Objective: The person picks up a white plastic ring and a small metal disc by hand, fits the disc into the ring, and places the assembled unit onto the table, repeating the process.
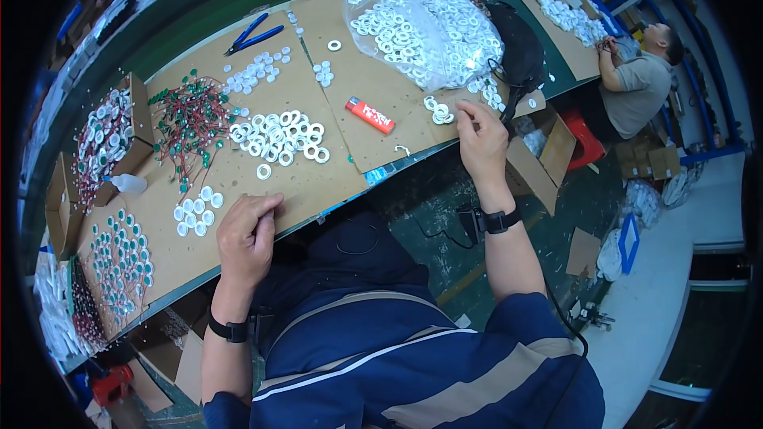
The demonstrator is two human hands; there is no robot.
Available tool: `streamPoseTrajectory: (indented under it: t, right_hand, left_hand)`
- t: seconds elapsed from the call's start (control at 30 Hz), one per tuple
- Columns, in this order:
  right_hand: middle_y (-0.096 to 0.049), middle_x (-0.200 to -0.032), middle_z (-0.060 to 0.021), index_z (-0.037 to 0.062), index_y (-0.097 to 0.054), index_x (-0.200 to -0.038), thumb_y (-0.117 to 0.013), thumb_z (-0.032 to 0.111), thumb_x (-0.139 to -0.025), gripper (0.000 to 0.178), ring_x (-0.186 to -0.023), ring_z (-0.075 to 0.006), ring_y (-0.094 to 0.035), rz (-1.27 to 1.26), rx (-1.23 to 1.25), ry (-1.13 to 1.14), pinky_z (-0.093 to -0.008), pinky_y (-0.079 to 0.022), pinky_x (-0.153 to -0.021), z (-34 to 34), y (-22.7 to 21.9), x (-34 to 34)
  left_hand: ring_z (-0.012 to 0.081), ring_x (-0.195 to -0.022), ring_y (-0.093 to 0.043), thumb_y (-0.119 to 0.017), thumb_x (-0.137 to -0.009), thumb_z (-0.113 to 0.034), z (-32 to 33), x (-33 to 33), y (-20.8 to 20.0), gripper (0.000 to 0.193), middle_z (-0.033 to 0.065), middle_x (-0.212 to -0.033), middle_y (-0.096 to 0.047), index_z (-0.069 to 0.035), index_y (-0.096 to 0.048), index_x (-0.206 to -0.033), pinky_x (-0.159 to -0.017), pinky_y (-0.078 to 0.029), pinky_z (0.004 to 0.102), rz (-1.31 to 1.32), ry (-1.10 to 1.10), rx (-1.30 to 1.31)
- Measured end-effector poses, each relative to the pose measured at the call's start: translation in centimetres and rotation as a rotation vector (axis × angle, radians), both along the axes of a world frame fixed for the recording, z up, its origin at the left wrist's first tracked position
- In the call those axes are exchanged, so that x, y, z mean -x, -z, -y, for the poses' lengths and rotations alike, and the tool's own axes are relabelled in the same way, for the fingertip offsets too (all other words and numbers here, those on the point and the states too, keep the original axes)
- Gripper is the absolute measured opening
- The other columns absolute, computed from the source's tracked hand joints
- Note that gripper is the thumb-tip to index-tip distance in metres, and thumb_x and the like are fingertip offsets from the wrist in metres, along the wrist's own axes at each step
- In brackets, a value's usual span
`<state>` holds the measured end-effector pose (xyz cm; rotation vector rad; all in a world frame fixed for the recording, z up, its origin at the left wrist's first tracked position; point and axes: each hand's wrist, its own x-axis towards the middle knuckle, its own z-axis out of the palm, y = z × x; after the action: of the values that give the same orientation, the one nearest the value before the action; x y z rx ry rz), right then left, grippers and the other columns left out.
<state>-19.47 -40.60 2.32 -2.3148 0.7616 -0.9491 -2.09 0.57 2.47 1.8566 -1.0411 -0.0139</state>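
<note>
My left hand (246, 234) rests on the cardboard-covered bench (334, 95) near its front edge, fingers curled, nothing visibly in it. Just left of it lie several white round caps (197, 212). My right hand (479, 137) hovers at the bench's right front, fingers pinched together beside a few white rings (439, 110); whether it holds one I cannot tell. A pile of white rings (280, 135) lies in the middle, and a clear bag of white rings (425, 28) stands further back.
A red lighter (369, 114) lies right of centre. Green parts with red wires (189, 125) are heaped at left, beside a box of finished pieces (103, 139), a small dropper bottle (127, 183) and blue cutters (253, 34). Another person (640, 83) sits at far right.
</note>
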Motion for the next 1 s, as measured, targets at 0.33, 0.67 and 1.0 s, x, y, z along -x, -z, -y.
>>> streamPoseTrajectory:
  t: [0.33, 0.67, 1.0]
  right_hand:
    - [-0.082, -0.122, -0.016, -0.0007, -0.083, -0.126, -0.084, 0.012, -0.105, 0.025, -0.101, -0.0303, -0.082, -0.023, 0.017, -0.05, -0.0398, -0.065, -0.09, -1.6, -0.1, -0.4]
    - [-0.08, -0.127, -0.0176, 0.0016, -0.083, -0.127, -0.091, 0.017, -0.096, 0.036, -0.122, -0.0411, -0.075, -0.059, 0.267, -0.114, -0.0484, -0.06, -0.108, -1.5, -0.2, -2.5]
    - [-0.08, -0.122, -0.0171, 0.0016, -0.084, -0.12, -0.093, 0.019, -0.095, 0.032, -0.117, -0.0411, -0.075, -0.134, 0.282, -0.132, -0.0497, -0.06, -0.103, -1.3, 0.0, -3.9]
  left_hand:
    - [0.0266, -0.096, -0.08, -0.068, -0.106, 0.011, -0.3, -0.2, 0.4, 0.026, 0.0142, -0.104, -0.084, 0.002, -0.083, -0.125, -0.088, -0.062, 0.0365, 0.003, 0.009, -0.02]
    - [0.027, -0.096, -0.081, -0.068, -0.106, 0.011, -0.5, -0.1, 0.6, 0.027, 0.0145, -0.105, -0.084, 0.001, -0.083, -0.126, -0.088, -0.063, 0.0364, 0.012, -0.003, -0.026]
    - [0.0276, -0.096, -0.08, -0.069, -0.106, 0.011, -0.2, 0.0, 0.5, 0.025, 0.0143, -0.104, -0.084, 0.001, -0.084, -0.123, -0.087, -0.062, 0.0368, 0.06, 0.0, -0.022]
